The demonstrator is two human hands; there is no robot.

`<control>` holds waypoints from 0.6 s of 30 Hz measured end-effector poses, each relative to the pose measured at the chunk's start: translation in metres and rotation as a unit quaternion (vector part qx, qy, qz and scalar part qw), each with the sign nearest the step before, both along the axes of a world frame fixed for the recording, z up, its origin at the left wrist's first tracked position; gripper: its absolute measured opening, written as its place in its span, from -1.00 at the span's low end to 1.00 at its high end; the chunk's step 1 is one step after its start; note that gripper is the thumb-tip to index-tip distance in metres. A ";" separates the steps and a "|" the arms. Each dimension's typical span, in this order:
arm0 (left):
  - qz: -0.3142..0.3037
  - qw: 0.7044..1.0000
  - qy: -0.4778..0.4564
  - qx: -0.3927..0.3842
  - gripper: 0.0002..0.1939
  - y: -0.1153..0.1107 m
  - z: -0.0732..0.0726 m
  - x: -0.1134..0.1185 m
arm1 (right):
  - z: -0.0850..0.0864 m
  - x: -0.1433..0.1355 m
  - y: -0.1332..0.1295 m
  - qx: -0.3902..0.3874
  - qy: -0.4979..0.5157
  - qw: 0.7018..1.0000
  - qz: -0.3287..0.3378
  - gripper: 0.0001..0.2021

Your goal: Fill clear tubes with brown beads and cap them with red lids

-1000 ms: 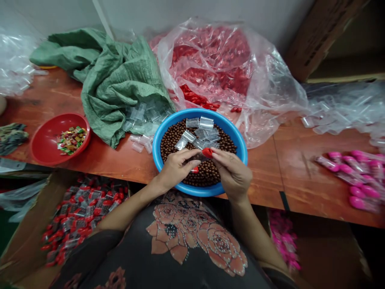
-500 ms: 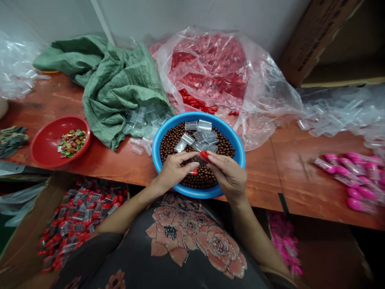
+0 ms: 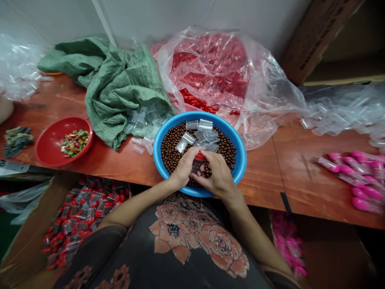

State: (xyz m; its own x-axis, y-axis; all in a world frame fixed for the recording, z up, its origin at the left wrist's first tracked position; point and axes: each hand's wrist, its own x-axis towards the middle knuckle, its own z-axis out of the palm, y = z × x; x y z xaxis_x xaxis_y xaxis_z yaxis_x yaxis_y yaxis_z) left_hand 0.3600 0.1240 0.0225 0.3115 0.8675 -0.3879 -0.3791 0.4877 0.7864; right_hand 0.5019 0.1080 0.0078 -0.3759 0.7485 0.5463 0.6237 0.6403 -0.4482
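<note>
Between both hands is a small clear plastic container point(image 3: 197, 164) filled with brown balls, with a red cap point(image 3: 199, 157) at its top. My left hand point(image 3: 184, 167) grips it from the left. My right hand point(image 3: 217, 171) closes around its right side, fingertips at the cap and thumb lower down. Both hands are over a blue basin point(image 3: 241, 154) of small brown balls point(image 3: 171, 150). Several clear empty tubes point(image 3: 205, 125) lie on the balls behind my fingers. The container's lower end is partly hidden by my fingers.
Behind the basin sit a clear bag of red caps point(image 3: 207, 68) and a green cloth sack point(image 3: 120, 88) spilling clear tubes. A red bowl point(image 3: 45, 140) with wrapped candies stands left. Pink-capped tubes point(image 3: 357, 168) lie right. Below left, a box holds red-capped containers point(image 3: 87, 212).
The red cap was pinched in my right fingers near the container; now it sits on the container's top. Both hands have closed in around it, and the container stands more upright.
</note>
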 end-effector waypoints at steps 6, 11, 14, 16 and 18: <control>-0.019 1.000 -0.004 0.003 -0.54 -0.003 0.002 0.001 | -0.002 -0.001 -0.002 0.050 -0.002 0.999 0.013 -0.32; -0.016 0.999 -0.021 0.040 -0.50 0.000 0.009 -0.005 | -0.004 0.010 -0.005 -0.176 0.125 0.974 -0.065 -0.27; -0.034 0.998 -0.012 0.053 -0.45 0.002 0.011 -0.009 | -0.005 0.015 -0.005 -0.281 0.222 0.929 -0.097 -0.56; -0.060 0.997 0.002 0.046 -0.40 0.001 0.009 -0.009 | -0.003 0.013 -0.006 -0.277 0.255 0.920 -0.105 -0.72; -0.076 0.996 0.028 0.042 -0.33 0.000 0.006 -0.008 | -0.001 0.009 -0.008 -0.238 0.280 0.923 -0.117 -0.67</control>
